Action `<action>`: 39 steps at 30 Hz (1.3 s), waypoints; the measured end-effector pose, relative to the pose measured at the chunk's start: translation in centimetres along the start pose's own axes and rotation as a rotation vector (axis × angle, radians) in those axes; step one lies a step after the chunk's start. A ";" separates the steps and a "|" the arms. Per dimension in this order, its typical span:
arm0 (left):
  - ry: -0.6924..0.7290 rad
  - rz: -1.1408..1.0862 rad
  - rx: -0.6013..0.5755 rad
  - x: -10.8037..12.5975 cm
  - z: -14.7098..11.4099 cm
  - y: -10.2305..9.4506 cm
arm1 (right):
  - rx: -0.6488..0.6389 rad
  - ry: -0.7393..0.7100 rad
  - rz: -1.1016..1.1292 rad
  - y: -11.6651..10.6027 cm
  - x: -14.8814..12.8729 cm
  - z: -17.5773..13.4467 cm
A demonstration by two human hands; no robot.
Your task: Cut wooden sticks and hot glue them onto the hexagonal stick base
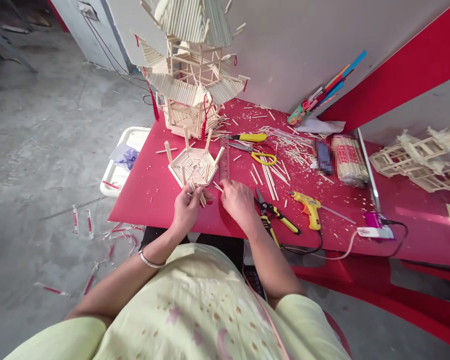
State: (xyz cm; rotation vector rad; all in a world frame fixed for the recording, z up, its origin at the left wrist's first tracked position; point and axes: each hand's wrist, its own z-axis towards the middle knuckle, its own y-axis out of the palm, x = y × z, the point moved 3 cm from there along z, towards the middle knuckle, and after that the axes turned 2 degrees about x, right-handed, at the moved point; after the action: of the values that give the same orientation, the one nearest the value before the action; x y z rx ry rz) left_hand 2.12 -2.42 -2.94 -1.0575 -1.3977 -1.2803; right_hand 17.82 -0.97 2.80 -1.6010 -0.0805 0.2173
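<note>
My left hand [188,206] is closed, pinching a few short wooden sticks [203,201] at the table's front edge. To its right, my right hand [240,201] has thumb and fingers together on a thin wooden stick [218,187] that points toward the left hand. Just beyond both hands sits a hexagonal stick base [195,167] with upright posts at its corners. A clear ruler [224,162] lies beside that base. Behind it rises a tiered pagoda model [198,85] made of sticks, hung with red tassels [204,125].
On the red table [150,200] lie a yellow-handled cutter [252,137], scissors [262,157], pliers [273,215], a yellow glue gun [308,209] with a cord, loose sticks [272,182] and bundled sticks [349,159]. A power strip [375,232] sits right; a white stool [112,182] stands left.
</note>
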 end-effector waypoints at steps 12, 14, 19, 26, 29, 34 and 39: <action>0.208 0.314 -0.108 0.5 -0.2 1.9 | 0.297 -0.076 0.733 -0.4 1.2 -3.0; 0.199 0.277 -0.151 0.4 -0.3 2.0 | 0.331 -0.092 0.803 0.7 0.7 -3.2; 0.181 0.314 -0.182 0.2 -0.3 1.9 | 0.296 -0.060 0.719 2.9 0.1 -2.9; 0.194 0.352 -0.277 0.0 -0.1 2.0 | 0.164 -0.012 0.512 2.1 -0.2 -3.1; 0.181 0.333 -0.300 0.0 0.1 2.1 | 0.147 -0.001 0.508 2.0 -0.3 -3.2; 0.176 0.377 -0.324 0.3 0.1 2.5 | 0.184 0.018 0.586 3.0 -0.1 -3.3; 0.216 0.475 -0.232 0.4 -0.4 3.1 | 0.195 0.132 0.641 3.9 -0.4 -3.8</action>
State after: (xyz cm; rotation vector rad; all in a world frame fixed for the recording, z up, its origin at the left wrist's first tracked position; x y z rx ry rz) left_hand 5.08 -2.60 -1.91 -1.2728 -0.7854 -1.1732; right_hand 17.79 -4.90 -0.95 -1.3999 0.5481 0.5941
